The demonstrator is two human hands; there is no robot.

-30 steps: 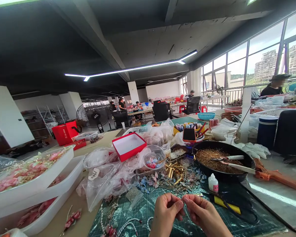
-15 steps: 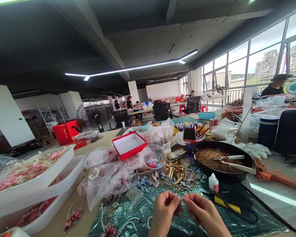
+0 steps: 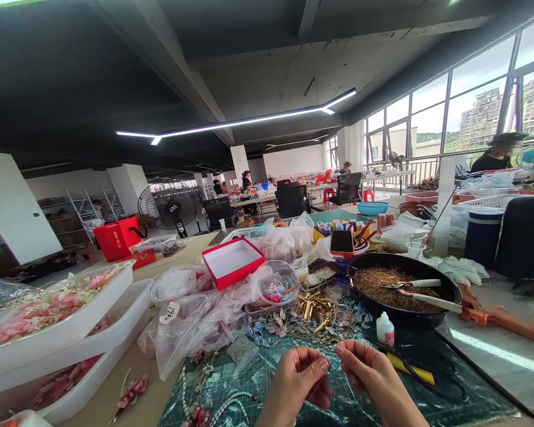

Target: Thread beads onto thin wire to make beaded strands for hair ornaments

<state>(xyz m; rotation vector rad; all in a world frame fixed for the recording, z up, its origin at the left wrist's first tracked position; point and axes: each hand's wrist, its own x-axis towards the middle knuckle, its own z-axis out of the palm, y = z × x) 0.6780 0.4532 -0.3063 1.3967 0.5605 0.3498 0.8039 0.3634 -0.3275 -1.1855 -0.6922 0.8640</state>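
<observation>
My left hand (image 3: 298,379) and my right hand (image 3: 367,373) hover low over a green cutting mat (image 3: 231,379), fingertips pinched, each seeming to hold a thin wire that is hard to make out. A ring shows on a finger of each hand. Just beyond them lie small blue petals (image 3: 267,333) and a heap of gold tubes (image 3: 314,308). A strand of pearls (image 3: 226,406) rests near my left hand. A small white glue bottle (image 3: 385,329) and black-handled scissors (image 3: 431,376) sit to the right of my right hand.
A black pan of dry straw (image 3: 403,290) holds tools. Beyond the mat are a round plastic bead box (image 3: 273,284), a red box (image 3: 234,264) and plastic bags (image 3: 191,320). White trays of pink flowers (image 3: 57,314) lie left. A co-worker (image 3: 493,157) stands by the windows.
My hands have moved apart, the right one shifting rightward and the left slightly down. The view has barely moved.
</observation>
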